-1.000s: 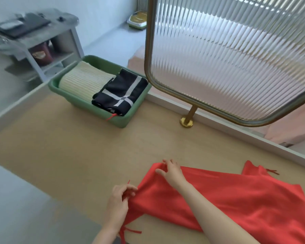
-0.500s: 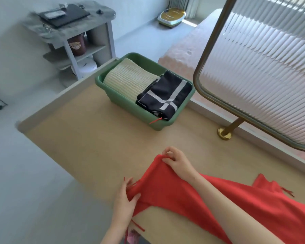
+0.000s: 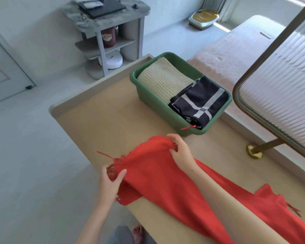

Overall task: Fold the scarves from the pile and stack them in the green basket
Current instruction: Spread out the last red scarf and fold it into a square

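Far left, back by the wall, we see a grey shelf unit [image 3: 109, 23]. Nearer, at the front edge of the table [image 3: 104, 120], our left hand [image 3: 111, 182] pinches the fringed corner of the red scarf [image 3: 158, 175] btwn thumb & curled fingers, while our right hand [image 3: 180, 152] grips the other corner, fingers curled into bunched cloth, w/ the rest trailing off right across the tabletop. Just beyond the right hand sits the green basket [image 3: 148, 95], w/ a folded cream scarf [image 3: 162, 80] on its left & a folded navy scarf [image 3: 201, 101] on its right, then a ribbed screen [image 3: 280, 85] at far right.

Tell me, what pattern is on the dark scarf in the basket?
Pale crossing stripes on the dark scarf, head view.
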{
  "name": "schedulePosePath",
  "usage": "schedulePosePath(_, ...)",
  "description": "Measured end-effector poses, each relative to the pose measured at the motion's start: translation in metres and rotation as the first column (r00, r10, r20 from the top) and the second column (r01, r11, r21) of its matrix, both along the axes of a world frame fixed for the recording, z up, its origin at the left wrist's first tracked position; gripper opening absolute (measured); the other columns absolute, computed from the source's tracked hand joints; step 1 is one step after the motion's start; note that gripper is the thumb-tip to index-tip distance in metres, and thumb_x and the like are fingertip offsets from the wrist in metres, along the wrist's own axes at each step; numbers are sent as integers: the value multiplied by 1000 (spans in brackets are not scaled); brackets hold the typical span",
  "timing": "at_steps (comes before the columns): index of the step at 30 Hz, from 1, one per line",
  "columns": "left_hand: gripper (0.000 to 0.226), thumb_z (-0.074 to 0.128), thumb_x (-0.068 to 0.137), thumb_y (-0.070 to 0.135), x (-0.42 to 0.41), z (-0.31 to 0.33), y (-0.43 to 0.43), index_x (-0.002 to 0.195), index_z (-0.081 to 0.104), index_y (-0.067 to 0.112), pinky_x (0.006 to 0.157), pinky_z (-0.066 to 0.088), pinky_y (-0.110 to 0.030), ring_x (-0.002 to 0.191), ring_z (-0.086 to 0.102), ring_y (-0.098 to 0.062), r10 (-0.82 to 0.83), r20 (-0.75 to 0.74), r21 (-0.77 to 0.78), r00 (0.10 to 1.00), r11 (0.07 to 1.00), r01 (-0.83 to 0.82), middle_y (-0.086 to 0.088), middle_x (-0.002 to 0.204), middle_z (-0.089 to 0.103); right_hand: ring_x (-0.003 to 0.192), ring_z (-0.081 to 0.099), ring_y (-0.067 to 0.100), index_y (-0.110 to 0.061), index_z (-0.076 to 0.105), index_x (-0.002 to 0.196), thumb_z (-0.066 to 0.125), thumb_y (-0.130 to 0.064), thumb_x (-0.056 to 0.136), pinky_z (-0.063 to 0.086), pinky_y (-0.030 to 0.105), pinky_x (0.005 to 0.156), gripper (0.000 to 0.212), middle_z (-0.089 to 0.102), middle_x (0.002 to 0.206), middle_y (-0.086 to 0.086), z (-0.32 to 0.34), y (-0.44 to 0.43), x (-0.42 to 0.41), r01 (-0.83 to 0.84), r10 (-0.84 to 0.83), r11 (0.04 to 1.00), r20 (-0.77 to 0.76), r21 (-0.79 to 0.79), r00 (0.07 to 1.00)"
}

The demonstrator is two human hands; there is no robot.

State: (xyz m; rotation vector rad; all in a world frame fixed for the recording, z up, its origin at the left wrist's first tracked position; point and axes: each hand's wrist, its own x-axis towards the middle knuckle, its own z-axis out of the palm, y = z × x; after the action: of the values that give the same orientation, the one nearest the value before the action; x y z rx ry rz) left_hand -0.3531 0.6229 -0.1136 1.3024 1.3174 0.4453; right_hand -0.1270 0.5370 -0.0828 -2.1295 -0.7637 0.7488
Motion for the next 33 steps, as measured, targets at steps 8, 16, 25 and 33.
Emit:
schedulePosePath(8, 57, 82, 74, 22, -15, -29, -3, 122, 56, 5, 86, 44, -34, 105, 59, -27, -182, -303, 63, 936, 976, 211, -8, 109, 63, 55, 46, 15, -22, 47, 55, 71, -57, 74, 35, 30, 55, 47, 48, 55, -6, -30, 28, 9, 15, -59, 923, -102, -384, 993)
schedulePosePath(16, 21, 75, 81, 23, -15, -29, 16, 98, 62, 21, 69, 44, -10, 89, 63, -10, -71, -81, 44, 994, 996, 75, 15, 90, 66, 77, 54, 10, -33, 51, 72, 69, -14, 83, 43, 30, 72, 29, 59, 79, -11, -37, 69, -2, -89, 92, 975, 5, -205, 996)
schedulePosePath(25, 21, 74, 82, 16, -34, -46, 37, 99, 65, 24, 67, 46, -13, 77, 65, 2, -131, -12, -43, 991, 991, 131, 10, 85, 71, 95, 59, 11, -27, 53, 93, 52, -1, 89, 43, 28, 81, 26, 63, 95, -12, -21, 136, -8, -53, 49, 998, 125, 26, 991)
schedulePosePath(33, 10, 57, 95, 18, -25, -35, 125, 101, 61, 11, 70, 40, -18, 90, 60, -21, 202, -33, 248, 979, 950, -188, -1, 92, 64, 103, 62, 20, -19, 54, 110, 46, 2, 92, 48, 39, 87, 28, 67, 108, -2, -17, 184, -4, -60, 42, 997, 320, 46, 947)
